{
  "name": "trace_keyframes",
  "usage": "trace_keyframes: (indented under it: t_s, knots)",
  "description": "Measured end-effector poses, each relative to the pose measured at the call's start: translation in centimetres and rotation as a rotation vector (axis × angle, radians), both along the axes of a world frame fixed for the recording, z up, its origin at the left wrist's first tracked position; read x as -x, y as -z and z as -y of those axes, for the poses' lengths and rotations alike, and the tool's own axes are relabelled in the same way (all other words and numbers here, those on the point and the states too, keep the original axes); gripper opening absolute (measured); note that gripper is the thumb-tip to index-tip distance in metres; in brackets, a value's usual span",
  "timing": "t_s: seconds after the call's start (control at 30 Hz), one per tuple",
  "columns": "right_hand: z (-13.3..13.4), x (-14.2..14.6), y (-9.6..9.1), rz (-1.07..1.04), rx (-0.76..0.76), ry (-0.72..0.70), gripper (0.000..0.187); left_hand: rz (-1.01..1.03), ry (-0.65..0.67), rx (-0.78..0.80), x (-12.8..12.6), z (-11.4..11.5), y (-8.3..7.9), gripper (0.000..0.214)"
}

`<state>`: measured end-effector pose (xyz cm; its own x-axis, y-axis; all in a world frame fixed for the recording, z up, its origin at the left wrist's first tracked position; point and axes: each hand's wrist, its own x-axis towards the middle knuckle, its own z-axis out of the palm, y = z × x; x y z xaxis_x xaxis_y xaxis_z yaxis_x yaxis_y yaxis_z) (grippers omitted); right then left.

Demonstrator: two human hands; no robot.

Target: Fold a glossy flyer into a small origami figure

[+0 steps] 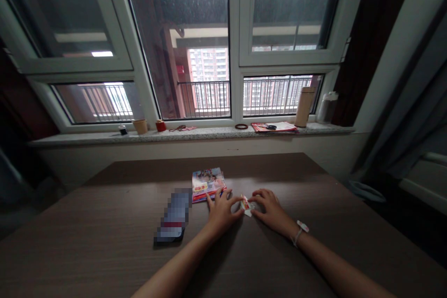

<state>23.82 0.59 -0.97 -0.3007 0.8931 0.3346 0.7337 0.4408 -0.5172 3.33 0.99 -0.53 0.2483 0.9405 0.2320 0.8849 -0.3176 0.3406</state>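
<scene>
Both hands meet over the middle of the brown table, around a small folded piece of printed paper (pixel 247 206) in white, red and yellow. My left hand (pixel 223 207) pinches its left side between thumb and forefinger, while the other fingers spread toward a stack of printed leaflets (pixel 207 181). From the other side, my right hand (pixel 268 207) grips the paper's right edge with thumb and forefinger. A band circles the right wrist. The fingertips hide parts of the paper's edges.
A phone (pixel 174 216), blurred out, lies left of the leaflets on the table (pixel 104 214). Along the windowsill (pixel 209 134) stand a paper cup (pixel 140 126), a red spool-like item (pixel 160 125), a tape ring (pixel 241 126), scissors (pixel 270 127) on papers, and a tan bottle (pixel 305 107).
</scene>
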Motion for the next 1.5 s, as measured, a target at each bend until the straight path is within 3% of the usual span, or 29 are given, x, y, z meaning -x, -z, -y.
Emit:
trace_keyframes:
  t_s: [0.43,0.73,0.93,1.17,1.5]
  knots:
    - [-0.1,0.7,-0.3,0.089,-0.074,0.067,0.022,0.020,0.005,-0.069,-0.1,0.0,0.0,0.017]
    - [0.5,1.0,-0.7,0.129,-0.147,0.090,0.020,-0.006,-0.009,-0.055,-0.2,0.1,-0.4,0.019]
    - [0.5,1.1,-0.8,0.130,-0.172,0.098,0.023,-0.016,-0.031,-0.021,-0.2,0.1,-0.4,0.038]
    - [0.2,1.0,-0.5,0.091,-0.136,0.111,0.023,-0.008,-0.029,-0.037,-0.2,0.1,0.1,0.024]
    - [-0.3,0.4,-0.2,0.160,-0.163,0.312,0.014,-0.008,-0.032,-0.020,-0.4,-0.1,-0.4,0.022]
